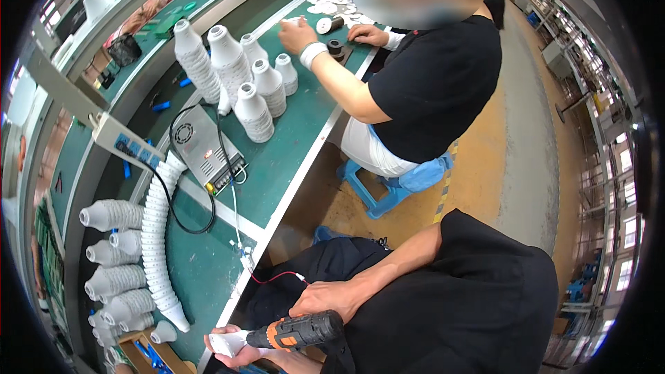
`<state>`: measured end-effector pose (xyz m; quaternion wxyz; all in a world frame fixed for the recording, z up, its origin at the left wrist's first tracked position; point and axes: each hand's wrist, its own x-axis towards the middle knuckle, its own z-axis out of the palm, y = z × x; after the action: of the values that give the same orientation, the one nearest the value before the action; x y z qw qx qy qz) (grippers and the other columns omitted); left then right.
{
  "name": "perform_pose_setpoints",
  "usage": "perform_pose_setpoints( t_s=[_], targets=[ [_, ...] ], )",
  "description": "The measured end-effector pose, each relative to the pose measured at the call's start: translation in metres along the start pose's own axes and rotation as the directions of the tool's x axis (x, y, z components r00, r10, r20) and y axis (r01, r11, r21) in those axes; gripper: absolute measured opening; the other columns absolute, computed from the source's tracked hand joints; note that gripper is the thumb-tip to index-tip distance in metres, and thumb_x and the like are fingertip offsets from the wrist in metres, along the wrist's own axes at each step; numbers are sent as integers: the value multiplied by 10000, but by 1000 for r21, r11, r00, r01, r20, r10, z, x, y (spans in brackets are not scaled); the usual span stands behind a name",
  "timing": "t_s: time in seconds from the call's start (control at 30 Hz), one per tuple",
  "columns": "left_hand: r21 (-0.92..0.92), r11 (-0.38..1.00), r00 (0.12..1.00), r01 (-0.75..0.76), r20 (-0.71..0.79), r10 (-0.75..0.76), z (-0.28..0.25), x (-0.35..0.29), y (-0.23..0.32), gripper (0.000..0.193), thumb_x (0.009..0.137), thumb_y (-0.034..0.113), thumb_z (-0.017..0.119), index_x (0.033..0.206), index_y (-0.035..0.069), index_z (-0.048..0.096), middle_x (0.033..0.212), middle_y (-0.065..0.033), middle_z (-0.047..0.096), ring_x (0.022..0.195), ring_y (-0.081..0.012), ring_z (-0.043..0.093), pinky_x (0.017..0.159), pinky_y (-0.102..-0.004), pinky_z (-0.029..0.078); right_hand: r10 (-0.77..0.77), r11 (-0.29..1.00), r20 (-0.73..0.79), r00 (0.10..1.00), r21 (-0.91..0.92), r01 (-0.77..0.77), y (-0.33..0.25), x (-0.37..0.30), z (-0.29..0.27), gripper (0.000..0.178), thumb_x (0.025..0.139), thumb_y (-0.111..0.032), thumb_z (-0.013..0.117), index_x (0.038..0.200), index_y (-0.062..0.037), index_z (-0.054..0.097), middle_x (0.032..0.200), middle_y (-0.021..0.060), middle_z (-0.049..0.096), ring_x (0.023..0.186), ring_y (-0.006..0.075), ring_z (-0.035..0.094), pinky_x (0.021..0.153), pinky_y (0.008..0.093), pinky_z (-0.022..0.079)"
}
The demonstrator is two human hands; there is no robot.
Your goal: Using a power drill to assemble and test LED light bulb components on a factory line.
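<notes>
My left hand (239, 356) is closed around a white cone-shaped plastic housing (229, 343) at the table's near edge. The chuck of a black and orange power drill (298, 331) meets the narrow end of that housing. Against the drill's body lies my right hand (330, 298), bent round it, with part of the fingers hidden behind the tool. Just past this hand, a thin red wire (271, 280) with a white connector comes from the table edge. Whether the drill is turning cannot be seen.
Stacks of white housings (255, 114) stand on the green table (208, 249); more (114, 280) lie at left beside a long curved stack (158, 235). A metal power supply (201, 145) sits between, with black cables. A cardboard box (158, 354) holds blue parts. A co-worker (443, 62) sits on a blue stool (379, 201).
</notes>
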<state>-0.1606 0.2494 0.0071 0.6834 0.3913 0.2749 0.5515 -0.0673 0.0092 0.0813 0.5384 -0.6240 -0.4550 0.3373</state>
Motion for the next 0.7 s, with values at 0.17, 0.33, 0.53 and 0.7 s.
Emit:
perform_pose_setpoints(
  t_s=[0.17,0.33,0.53,0.7],
  targets=[
    [-35,999,987,33,-153,-38,14,-5,3,587,905,448,475,1212,-37,599,863,-170,587,580,-211,468,520,-291,402,29,1000,13,999,-12,-29,-5,0,-5,311,659,-182,752,844,9,590,702,195,648,704,401,657,610,471,490],
    [-22,999,999,36,-40,-37,12,-10,7,574,888,442,494,1208,-23,603,867,-166,589,605,-203,481,553,-277,425,45,999,20,999,-14,-44,-8,-1,-7,297,663,-170,749,835,9,587,697,194,646,697,391,660,604,461,491],
    [0,1000,995,10,-101,-10,7,-10,7,590,893,444,484,1223,-32,597,880,-177,601,612,-206,485,550,-282,430,39,999,30,999,-1,-39,-9,-2,-6,293,666,-171,750,822,14,583,680,197,638,693,388,661,599,457,489],
    [284,945,957,-165,-187,223,-16,-12,6,695,908,520,448,1317,-37,520,880,-249,607,645,-298,557,529,-406,475,-50,999,73,996,-8,51,-5,6,0,306,683,-210,764,852,-16,599,831,176,672,768,383,665,637,466,515]
  ],
)
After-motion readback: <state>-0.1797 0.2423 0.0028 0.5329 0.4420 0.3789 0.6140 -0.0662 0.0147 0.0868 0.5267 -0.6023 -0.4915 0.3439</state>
